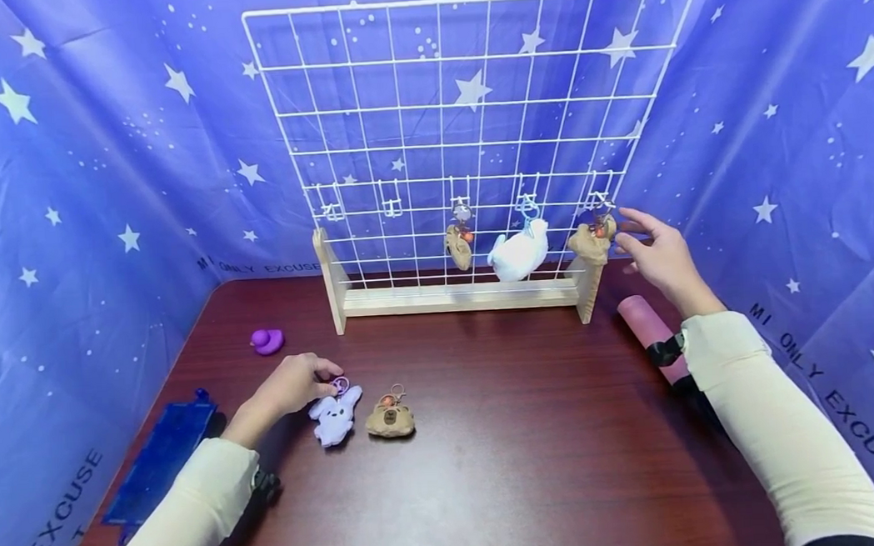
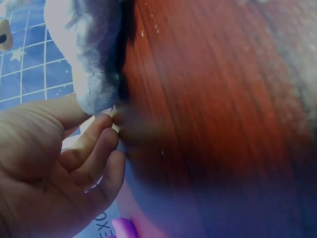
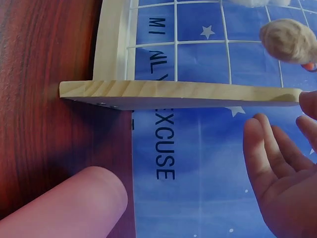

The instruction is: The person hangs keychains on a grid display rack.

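Note:
At the left of the table my left hand (image 1: 294, 386) pinches a pale purple plush keychain (image 1: 333, 419) by its ring end. In the left wrist view the soft plush (image 2: 96, 59) covers part of the thumb. Beside it lies a brown bear-like plush keychain (image 1: 390, 419) with an orange bead. My right hand (image 1: 661, 257) is next to another brown plush keychain (image 1: 589, 244), on the rightmost hook of the white wire grid (image 1: 467, 145); its fingers look loose. Whether its fingertips touch that keychain's ring I cannot tell.
A white plush keychain (image 1: 518, 253) and a small brown one (image 1: 459, 248) hang on the grid, left of the rightmost hook. A wooden base (image 1: 461, 297) holds the grid. A purple duck (image 1: 268, 342), a blue tray (image 1: 159, 457) and a pink cylinder (image 1: 646, 323) are at the sides.

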`<state>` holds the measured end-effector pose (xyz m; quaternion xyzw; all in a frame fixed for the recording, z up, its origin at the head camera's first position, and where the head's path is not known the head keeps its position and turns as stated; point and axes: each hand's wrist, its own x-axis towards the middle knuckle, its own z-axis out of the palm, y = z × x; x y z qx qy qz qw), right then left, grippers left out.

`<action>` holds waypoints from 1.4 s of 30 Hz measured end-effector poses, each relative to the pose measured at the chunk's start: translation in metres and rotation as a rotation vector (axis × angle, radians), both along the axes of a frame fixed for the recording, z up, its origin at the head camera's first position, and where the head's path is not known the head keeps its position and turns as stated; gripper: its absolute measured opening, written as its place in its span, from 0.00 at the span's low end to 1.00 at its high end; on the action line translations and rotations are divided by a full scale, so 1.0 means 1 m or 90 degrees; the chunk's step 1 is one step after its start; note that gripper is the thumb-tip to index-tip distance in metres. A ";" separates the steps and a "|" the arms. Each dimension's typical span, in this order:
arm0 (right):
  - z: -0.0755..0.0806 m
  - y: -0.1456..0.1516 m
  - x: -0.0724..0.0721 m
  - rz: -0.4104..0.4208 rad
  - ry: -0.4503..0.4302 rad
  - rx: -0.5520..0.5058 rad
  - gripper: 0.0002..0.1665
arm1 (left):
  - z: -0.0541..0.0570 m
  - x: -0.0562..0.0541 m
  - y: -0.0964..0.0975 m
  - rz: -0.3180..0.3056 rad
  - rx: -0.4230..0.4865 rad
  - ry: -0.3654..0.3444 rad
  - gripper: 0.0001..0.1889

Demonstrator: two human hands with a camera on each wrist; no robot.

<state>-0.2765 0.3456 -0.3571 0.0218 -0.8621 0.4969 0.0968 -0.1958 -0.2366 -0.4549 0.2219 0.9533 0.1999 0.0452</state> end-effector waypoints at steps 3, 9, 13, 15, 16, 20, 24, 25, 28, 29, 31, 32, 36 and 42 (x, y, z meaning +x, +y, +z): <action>0.001 0.000 -0.002 0.012 -0.017 -0.004 0.35 | -0.001 0.000 0.002 0.003 0.002 0.004 0.10; 0.002 -0.004 -0.005 0.024 -0.018 0.030 0.35 | -0.003 0.000 0.003 0.015 0.027 -0.015 0.08; 0.004 -0.005 -0.006 0.027 -0.019 0.056 0.34 | -0.002 0.000 0.003 0.018 0.047 -0.029 0.10; 0.004 -0.005 -0.006 0.028 -0.020 0.066 0.33 | -0.002 0.001 0.003 0.018 0.053 -0.034 0.10; 0.004 -0.004 -0.006 0.027 -0.020 0.071 0.33 | -0.002 0.000 0.003 0.015 0.055 -0.036 0.10; 0.003 -0.005 -0.006 0.027 -0.011 0.077 0.32 | -0.003 0.001 0.005 0.006 0.062 -0.031 0.09; 0.003 -0.004 -0.005 0.028 -0.002 0.075 0.31 | -0.003 0.001 0.006 -0.004 0.062 -0.018 0.07; 0.003 -0.004 -0.006 0.027 -0.002 0.077 0.30 | -0.003 0.001 0.007 -0.006 0.063 -0.016 0.07; 0.003 -0.004 -0.006 0.024 -0.004 0.088 0.31 | -0.001 0.001 0.007 -0.004 0.063 -0.014 0.08; 0.003 -0.004 -0.007 0.024 -0.004 0.090 0.31 | 0.000 0.001 0.007 -0.002 0.063 -0.014 0.08; 0.003 -0.004 -0.007 0.025 -0.003 0.090 0.31 | 0.002 0.002 0.007 0.002 0.064 -0.014 0.08; 0.003 -0.004 -0.008 0.026 -0.003 0.088 0.31 | 0.003 0.002 0.007 0.005 0.064 -0.014 0.08; 0.004 -0.004 -0.007 0.027 -0.002 0.085 0.30 | 0.008 0.002 0.006 0.013 0.072 -0.015 0.07; 0.002 -0.004 -0.006 0.023 -0.008 0.086 0.30 | 0.016 0.002 0.006 0.023 0.098 -0.006 0.06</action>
